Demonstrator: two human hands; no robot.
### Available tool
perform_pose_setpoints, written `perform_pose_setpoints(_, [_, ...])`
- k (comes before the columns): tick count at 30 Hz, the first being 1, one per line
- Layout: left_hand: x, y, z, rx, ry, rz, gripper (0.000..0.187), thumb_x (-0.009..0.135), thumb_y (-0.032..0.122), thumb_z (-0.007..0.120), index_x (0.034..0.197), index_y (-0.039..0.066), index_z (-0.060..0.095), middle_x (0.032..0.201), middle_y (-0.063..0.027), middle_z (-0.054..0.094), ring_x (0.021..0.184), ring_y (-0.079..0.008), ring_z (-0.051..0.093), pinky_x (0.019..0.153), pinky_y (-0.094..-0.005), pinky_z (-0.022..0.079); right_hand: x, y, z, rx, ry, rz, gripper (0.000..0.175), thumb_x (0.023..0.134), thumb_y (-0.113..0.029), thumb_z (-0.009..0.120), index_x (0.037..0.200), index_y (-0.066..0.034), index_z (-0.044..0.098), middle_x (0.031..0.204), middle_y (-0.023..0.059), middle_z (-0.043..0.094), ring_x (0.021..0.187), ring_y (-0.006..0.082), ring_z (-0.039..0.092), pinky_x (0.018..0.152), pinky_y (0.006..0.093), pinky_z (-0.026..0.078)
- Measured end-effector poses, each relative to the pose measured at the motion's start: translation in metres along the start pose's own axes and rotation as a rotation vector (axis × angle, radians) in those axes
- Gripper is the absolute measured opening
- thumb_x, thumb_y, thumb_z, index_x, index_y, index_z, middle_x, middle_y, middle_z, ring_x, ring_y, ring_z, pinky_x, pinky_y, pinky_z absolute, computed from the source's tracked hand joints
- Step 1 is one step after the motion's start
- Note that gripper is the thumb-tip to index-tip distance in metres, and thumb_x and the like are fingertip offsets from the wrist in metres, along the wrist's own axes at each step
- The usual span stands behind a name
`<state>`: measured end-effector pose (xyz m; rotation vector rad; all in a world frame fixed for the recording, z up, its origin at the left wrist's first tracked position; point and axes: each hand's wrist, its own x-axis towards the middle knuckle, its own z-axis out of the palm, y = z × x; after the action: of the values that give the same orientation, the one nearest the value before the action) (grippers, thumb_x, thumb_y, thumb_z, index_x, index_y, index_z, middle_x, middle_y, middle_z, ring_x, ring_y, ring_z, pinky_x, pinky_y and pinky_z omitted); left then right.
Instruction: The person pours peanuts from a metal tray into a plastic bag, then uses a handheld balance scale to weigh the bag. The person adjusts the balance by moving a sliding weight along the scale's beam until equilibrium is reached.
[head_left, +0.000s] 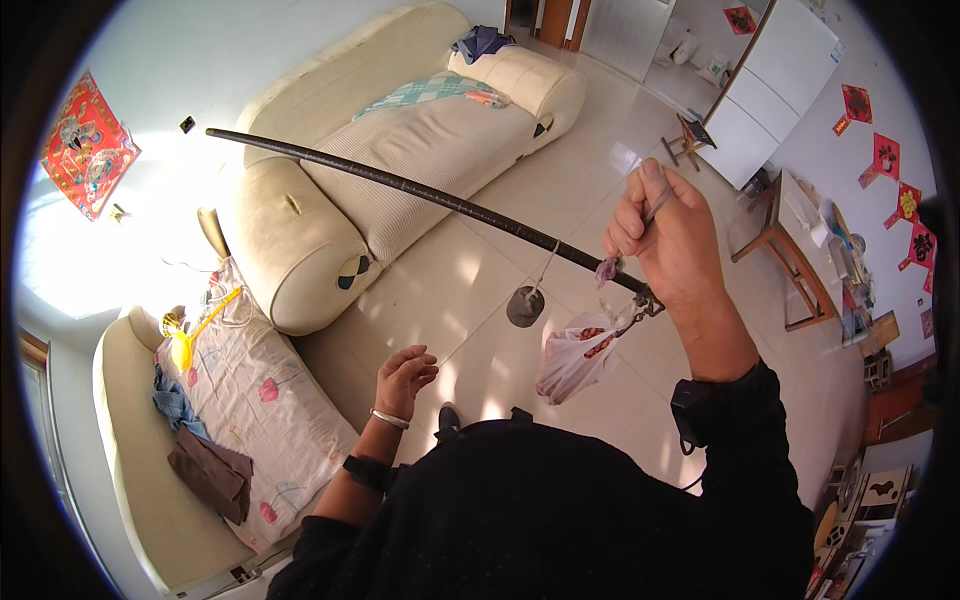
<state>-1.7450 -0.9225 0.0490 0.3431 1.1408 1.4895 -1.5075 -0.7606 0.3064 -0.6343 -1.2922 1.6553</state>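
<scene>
My right hand (664, 225), raised at the right, grips the cord loop of a steelyard balance. The dark graduated beam (420, 191) slants from beside that hand up to the far left. On a thin string below the beam hangs a dark cylindrical weight (525, 307). A metal hook (643, 304) at the thick end carries a thin plastic bag (576, 364) with reddish pieces inside. A scrap of purple cloth (606, 271) is tied around the beam near my fingers. Lower down, my left hand (405, 379) holds nothing, its fingers loosely bent and apart, away from the weight.
A cream sofa (315, 255) stands behind the beam. Another sofa with a floral cover (247, 420) is at the left, bearing folded clothes (214, 472) and a yellow plastic object (182, 351). At the right are a wooden-legged table (776, 240) and a small folding stool (688, 142).
</scene>
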Motion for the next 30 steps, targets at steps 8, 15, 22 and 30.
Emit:
perform_pose_setpoints(8, [0.000,0.026,0.027,0.024,-0.119,0.138,0.021,0.081,0.009,0.049,0.100,0.002,0.055,0.088,-0.0083,0.060,0.079,-0.0186,0.059,0.076,-0.0316,0.047,0.001,0.001,0.001,-0.001,0.006,0.014,0.034,0.093,-0.027,0.035,0.067,-0.0052,0.038,0.052,0.0047,0.040,0.043,0.0146,0.038,0.046,0.0308,0.038])
perform_pose_setpoints(15, [-0.007,0.076,0.083,-0.073,-0.280,0.276,0.031,0.085,0.018,0.046,0.112,0.002,0.048,0.095,-0.0095,0.058,0.080,-0.0200,0.058,0.078,-0.0327,0.045,0.000,0.004,0.002,-0.004,0.016,0.013,0.033,0.093,-0.027,0.036,0.068,-0.0051,0.038,0.052,0.0048,0.039,0.043,0.0147,0.038,0.045,0.0312,0.038])
perform_pose_setpoints(22, [0.000,0.120,0.131,-0.162,-0.318,0.412,0.035,0.089,0.024,0.045,0.116,0.002,0.044,0.090,-0.0099,0.060,0.076,-0.0173,0.059,0.075,-0.0305,0.045,-0.003,0.007,0.008,0.003,0.010,0.042,0.033,0.093,-0.026,0.036,0.068,-0.0050,0.038,0.052,0.0046,0.039,0.042,0.0146,0.037,0.045,0.0307,0.037])
perform_pose_setpoints(30, [-0.002,0.125,0.133,-0.140,-0.211,0.413,0.030,0.087,0.022,0.049,0.107,0.000,0.052,0.073,-0.0042,0.058,0.070,-0.0152,0.059,0.072,-0.0292,0.046,-0.006,0.009,0.015,0.008,-0.031,0.059,0.033,0.093,-0.028,0.036,0.068,-0.0059,0.037,0.051,0.0037,0.037,0.042,0.0142,0.035,0.045,0.0304,0.036])
